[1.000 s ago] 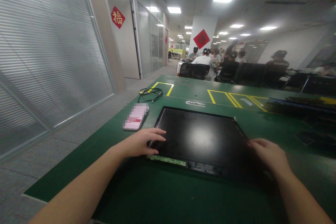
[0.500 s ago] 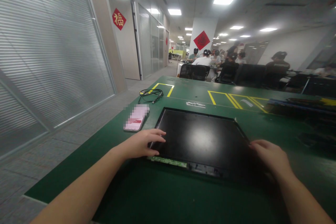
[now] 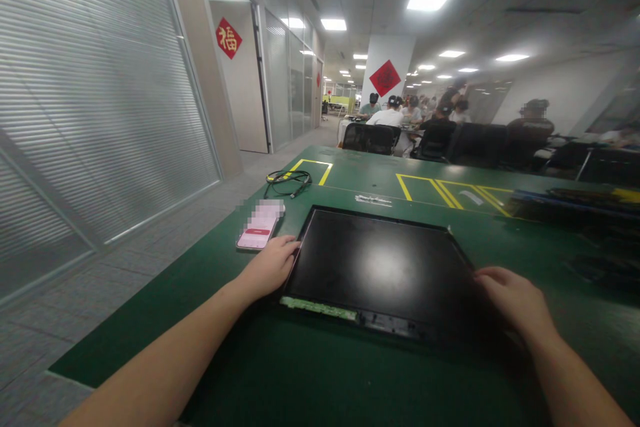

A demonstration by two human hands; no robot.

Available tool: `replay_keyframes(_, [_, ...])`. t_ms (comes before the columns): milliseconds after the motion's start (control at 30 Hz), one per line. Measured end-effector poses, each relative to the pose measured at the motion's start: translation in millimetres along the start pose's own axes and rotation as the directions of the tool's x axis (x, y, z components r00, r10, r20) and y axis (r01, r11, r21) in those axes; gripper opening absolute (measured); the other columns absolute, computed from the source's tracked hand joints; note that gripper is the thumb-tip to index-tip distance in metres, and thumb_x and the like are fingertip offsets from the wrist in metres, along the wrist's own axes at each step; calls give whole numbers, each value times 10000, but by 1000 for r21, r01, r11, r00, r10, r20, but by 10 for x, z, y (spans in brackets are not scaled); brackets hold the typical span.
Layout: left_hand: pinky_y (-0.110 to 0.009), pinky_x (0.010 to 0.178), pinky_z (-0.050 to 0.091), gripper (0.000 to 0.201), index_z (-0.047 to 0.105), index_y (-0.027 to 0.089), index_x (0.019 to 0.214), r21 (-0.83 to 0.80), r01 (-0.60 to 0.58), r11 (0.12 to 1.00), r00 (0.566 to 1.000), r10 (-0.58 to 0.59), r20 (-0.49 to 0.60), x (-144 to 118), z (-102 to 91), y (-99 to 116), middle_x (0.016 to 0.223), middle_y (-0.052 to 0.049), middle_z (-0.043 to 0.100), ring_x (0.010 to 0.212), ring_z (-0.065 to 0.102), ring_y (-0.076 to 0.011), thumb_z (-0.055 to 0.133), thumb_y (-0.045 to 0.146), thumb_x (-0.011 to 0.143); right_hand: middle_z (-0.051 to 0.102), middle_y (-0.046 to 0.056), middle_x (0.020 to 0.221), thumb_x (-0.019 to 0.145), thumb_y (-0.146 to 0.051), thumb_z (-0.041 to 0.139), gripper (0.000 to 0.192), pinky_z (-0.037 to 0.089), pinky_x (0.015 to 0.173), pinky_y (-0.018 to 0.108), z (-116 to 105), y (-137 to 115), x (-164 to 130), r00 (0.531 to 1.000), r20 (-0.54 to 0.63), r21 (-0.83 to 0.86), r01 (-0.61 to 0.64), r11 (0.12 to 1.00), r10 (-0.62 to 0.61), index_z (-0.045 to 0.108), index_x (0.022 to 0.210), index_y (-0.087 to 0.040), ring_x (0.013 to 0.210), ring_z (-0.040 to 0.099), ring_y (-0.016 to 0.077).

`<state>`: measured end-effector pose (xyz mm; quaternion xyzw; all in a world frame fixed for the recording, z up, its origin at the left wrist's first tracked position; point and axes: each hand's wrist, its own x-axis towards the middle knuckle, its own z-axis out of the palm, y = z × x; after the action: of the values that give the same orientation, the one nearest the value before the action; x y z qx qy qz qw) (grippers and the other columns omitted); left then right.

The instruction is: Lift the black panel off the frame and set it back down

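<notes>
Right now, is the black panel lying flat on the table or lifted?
Flat: the black panel lies face-up on the green table; no gap shows beneath.

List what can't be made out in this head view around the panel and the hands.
- Phone: screen pixelated, unreadable.
- Left hand: fingertips curl at the display panel edge; grip unclear.
- Right hand: fingers against the dark panel edge, blurred; contact unclear.
- Dark items at right: blurred, unidentifiable.
</notes>
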<state>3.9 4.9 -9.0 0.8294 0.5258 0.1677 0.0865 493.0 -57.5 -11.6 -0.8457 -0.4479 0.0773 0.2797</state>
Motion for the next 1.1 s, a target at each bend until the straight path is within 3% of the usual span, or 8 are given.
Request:
replay_keyframes(167, [-486,1160,466,476,705,125,1336,-47,-3,999,1000,3,-19,-13,-21,30,1408,-192,673,1323,617,-338,486,156,916,780,97,857,709,-420,568,272,492,729,398,-1,-9,-6,1000,-3,6,-14,1000,14,780,757,-258,847,686,312])
replay_keyframes(333, [-470,1174,449,474,693,90,1327,-33,6,999,1000,-6,4,-18,-27,26,1405,-205,671,1326,613,-329,488,126,901,780,94,849,706,-423,569,268,494,725,397,18,18,9,1000,-12,18,4,1000,-4,778,752,-261,832,684,308])
replay_keyframes(467, [-498,1186,430,517,627,98,1409,-24,73,997,997,-74,-11,-10,18,-5,1442,-213,651,1363,590,-344,528,168,906,779,94,846,707,-431,565,279,494,721,398,21,34,26,1000,0,12,7,1000,-7,782,758,-262,822,684,305])
replay_keyframes(667, [-543,1186,419,406,758,89,1216,-42,117,992,993,-117,-1,23,74,-74,1443,-248,645,1363,587,-395,541,207,893,780,91,858,705,-433,562,275,492,718,400,40,62,43,1000,-5,1,20,1000,-20,776,753,-267,832,683,308])
replay_keyframes(967, [-454,1183,440,451,783,127,1215,-206,122,971,991,-131,-31,46,2,-35,1426,-159,693,1347,623,-324,512,181,859,778,90,861,713,-434,560,268,492,727,403,11,20,16,1000,11,-2,-9,1000,9,772,748,-274,839,682,308])
replay_keyframes(1033, [-432,1123,501,451,785,172,1223,-324,147,935,986,-165,-30,32,-47,21,1328,-99,761,1268,679,-304,507,208,870,779,88,849,711,-437,563,266,493,724,404,15,19,20,1000,3,3,-6,1000,6,773,743,-276,831,681,308])
replay_keyframes(1100, [-411,982,592,431,786,197,1222,-604,242,759,960,-278,35,15,-95,92,1115,-52,836,1094,757,-294,544,241,868,780,86,840,707,-434,568,263,495,729,407,13,15,20,1000,-5,3,-13,1000,13,775,739,-275,830,682,309])
